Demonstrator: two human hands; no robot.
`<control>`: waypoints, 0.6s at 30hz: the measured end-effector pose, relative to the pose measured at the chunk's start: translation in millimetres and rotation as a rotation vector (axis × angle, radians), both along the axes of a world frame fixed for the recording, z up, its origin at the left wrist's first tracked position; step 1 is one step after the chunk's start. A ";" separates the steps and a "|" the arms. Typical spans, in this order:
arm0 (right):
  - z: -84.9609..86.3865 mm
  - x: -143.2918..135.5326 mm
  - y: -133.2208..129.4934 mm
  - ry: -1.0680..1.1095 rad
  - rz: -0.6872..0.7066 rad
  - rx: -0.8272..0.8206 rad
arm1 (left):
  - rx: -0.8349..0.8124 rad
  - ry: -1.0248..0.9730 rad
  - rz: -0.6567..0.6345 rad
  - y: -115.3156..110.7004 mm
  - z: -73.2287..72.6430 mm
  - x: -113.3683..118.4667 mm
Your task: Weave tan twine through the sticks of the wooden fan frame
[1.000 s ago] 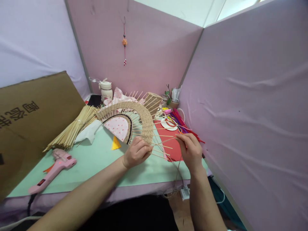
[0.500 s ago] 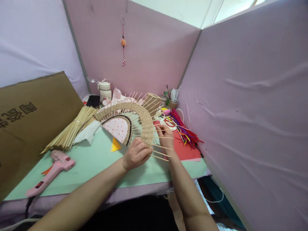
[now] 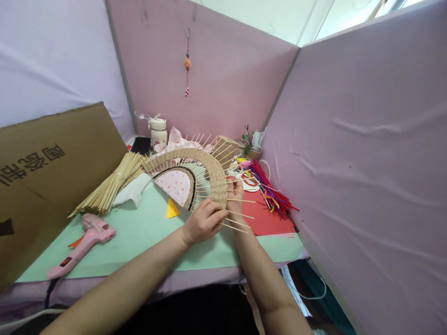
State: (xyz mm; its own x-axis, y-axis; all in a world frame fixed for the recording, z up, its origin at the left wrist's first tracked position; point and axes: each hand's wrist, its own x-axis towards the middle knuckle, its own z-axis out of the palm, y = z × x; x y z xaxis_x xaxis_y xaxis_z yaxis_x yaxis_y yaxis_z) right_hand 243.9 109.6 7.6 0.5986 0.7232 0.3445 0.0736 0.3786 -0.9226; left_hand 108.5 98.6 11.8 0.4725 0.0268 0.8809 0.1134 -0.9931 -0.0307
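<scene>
"How is the woven fan (image 3: 216, 176) held?"
"Its near right edge is pinched by the closed left hand (image 3: 205, 222), over the green surface (image 3: 209, 257)."
"And the right hand (image 3: 235, 191)?"
"It is seen half-curled beneath the fan's protruding sticks (image 3: 244, 201); whether anything is gripped cannot be told."

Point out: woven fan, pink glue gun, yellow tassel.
Woven fan (image 3: 217, 177): head view, on its broad woven band.
Pink glue gun (image 3: 83, 247): head view, on its handle.
Yellow tassel (image 3: 172, 210): head view, on its strands.
</scene>
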 end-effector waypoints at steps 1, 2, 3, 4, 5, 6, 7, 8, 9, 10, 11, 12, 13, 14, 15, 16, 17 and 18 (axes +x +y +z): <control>-0.9 -1.3 -0.1 0.017 0.019 -0.001 | -0.016 0.015 0.012 0.5 -1.6 0.5; -1.1 -2.3 -0.8 0.038 0.043 0.003 | -0.032 0.025 0.020 0.9 -3.3 1.2; -0.8 -2.9 -1.9 0.059 0.067 0.009 | -0.044 0.031 0.027 1.2 -4.9 1.9; 0.0 -3.2 -3.0 0.082 0.084 0.016 | -0.054 0.036 0.040 1.3 -6.4 2.8; 1.1 -3.1 -4.2 0.101 0.091 0.022 | -0.058 0.041 0.062 1.2 -7.7 3.5; 2.4 -2.9 -5.1 0.113 0.089 0.024 | -0.056 0.050 0.094 1.0 -8.7 4.2; 3.7 -2.5 -5.7 0.114 0.078 0.025 | -0.052 0.063 0.133 0.7 -9.4 4.6; 4.7 -2.0 -5.9 0.104 0.060 0.022 | -0.047 0.079 0.171 0.4 -9.8 4.8; 5.5 -1.5 -5.8 0.093 0.043 0.020 | -0.040 0.093 0.197 0.3 -10.1 4.6; 5.8 -1.1 -5.4 0.083 0.035 0.017 | -0.031 0.097 0.209 0.2 -10.1 4.2; 5.8 -0.8 -4.7 0.078 0.036 0.015 | -0.020 0.089 0.209 0.3 -9.9 3.6; 5.6 -0.5 -3.8 0.078 0.042 0.014 | -0.012 0.076 0.201 0.4 -9.5 2.7; 5.2 -0.1 -2.9 0.083 0.053 0.015 | -0.004 0.056 0.189 0.5 -9.0 1.7; 4.8 0.3 -2.1 0.090 0.066 0.020 | 0.000 0.039 0.180 0.5 -8.3 0.6; 4.7 1.1 -1.4 0.095 0.077 0.028 | 0.003 0.024 0.172 0.3 -7.5 -0.5; 4.9 2.2 -1.0 0.096 0.085 0.034 | 0.004 0.016 0.165 -0.1 -6.5 -1.6; 5.5 3.6 -0.9 0.091 0.088 0.033 | 0.002 0.010 0.159 -0.8 -5.4 -2.7; 6.5 5.5 -1.3 0.079 0.087 0.024 | 0.000 0.006 0.156 -1.6 -4.3 -3.8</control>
State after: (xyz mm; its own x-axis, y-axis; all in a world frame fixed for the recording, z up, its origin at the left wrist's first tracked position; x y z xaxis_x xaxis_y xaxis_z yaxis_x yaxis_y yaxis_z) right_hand 249.5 108.2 14.2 0.5601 0.7655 0.3166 -0.0332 0.4026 -0.9148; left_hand 104.7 97.0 7.5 0.4677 0.1002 0.8782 0.2662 -0.9634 -0.0318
